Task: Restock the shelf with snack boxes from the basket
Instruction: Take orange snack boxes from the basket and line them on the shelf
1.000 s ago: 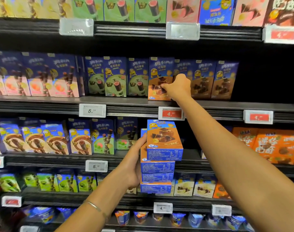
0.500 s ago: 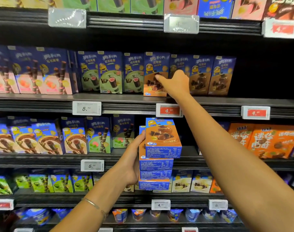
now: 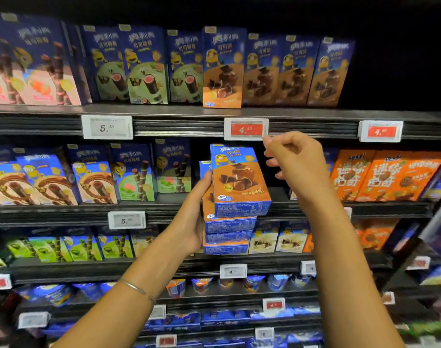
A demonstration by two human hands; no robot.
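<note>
My left hand [image 3: 193, 209] grips a stack of several blue-and-orange snack boxes [image 3: 235, 197] held flat in front of the middle shelf, the top one face up. My right hand [image 3: 296, 163] hovers just right of the stack's top box, empty, fingers loosely curled and apart, below a red price tag [image 3: 245, 129]. On the shelf above [image 3: 179, 111], a matching orange box [image 3: 223, 69] stands upright at the front edge, beside three more set further back [image 3: 297, 71].
Green-fronted boxes [image 3: 141, 69] stand left of the orange one. A dark gap lies at the upper shelf's right end. Orange packs [image 3: 382, 175] fill the middle shelf's right side. Lower shelves hold more boxes and cups [image 3: 239, 285].
My right hand let go of the orange box on the upper shelf and dropped down to beside the stack. The view has tilted downward.
</note>
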